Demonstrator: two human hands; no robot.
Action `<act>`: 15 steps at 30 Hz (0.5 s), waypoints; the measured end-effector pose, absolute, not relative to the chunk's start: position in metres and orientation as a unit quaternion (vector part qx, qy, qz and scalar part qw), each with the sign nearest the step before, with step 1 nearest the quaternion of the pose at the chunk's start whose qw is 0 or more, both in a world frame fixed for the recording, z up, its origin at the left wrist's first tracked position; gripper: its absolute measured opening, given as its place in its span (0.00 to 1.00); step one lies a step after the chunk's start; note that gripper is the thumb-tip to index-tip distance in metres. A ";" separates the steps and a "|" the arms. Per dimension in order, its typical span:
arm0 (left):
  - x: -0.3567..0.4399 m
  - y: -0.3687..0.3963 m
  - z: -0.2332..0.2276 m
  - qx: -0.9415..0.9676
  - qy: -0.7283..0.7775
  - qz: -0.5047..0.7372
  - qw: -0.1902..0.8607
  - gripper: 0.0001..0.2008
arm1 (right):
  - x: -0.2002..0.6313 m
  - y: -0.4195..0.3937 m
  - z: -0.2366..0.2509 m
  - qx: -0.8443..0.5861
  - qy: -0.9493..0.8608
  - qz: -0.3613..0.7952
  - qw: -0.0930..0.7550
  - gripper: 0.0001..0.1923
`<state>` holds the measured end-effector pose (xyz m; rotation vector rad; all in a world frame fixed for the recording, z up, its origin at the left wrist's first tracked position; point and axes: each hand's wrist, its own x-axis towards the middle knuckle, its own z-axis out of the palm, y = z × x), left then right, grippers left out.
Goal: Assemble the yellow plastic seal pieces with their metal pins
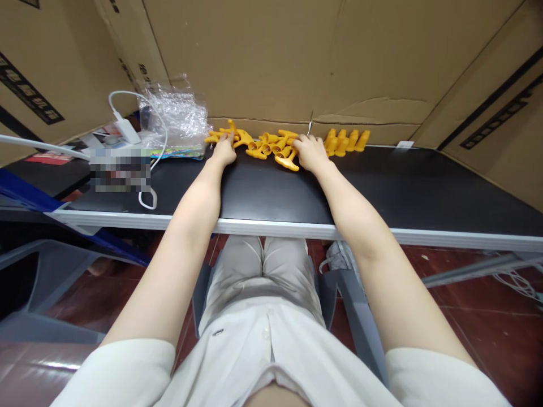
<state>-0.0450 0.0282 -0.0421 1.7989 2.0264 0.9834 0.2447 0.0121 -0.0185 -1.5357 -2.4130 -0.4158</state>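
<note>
We see the yellow plastic parts (pixel 271 144) heaped at the black table's (pixel 382 186) far edge, against the cardboard wall (pixel 297 56). Our left hand (pixel 224 150) and right hand (pixel 311 152) rest on the heap; fingers hidden, so we cannot tell their grip.

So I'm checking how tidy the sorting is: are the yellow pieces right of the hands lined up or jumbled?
Lined up. The yellow pieces sit side by side in a neat row beyond the right hand, unlike the loose pile between both hands.
</note>
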 end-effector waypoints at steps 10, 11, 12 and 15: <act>-0.048 0.032 -0.048 0.627 0.710 0.304 0.101 0.47 | 0.248 0.008 -0.010 -0.508 -0.827 -0.134 0.198 0.26; -0.049 0.033 -0.048 0.627 0.710 0.303 0.102 0.47 | 0.248 0.008 -0.010 -0.509 -0.827 -0.133 0.195 0.26; -0.049 0.033 -0.048 0.629 0.709 0.301 0.103 0.47 | 0.247 0.007 -0.010 -0.511 -0.827 -0.133 0.193 0.26; -0.047 0.031 -0.046 0.637 0.707 0.290 0.102 0.48 | 0.247 0.007 -0.010 -0.514 -0.826 -0.132 0.188 0.26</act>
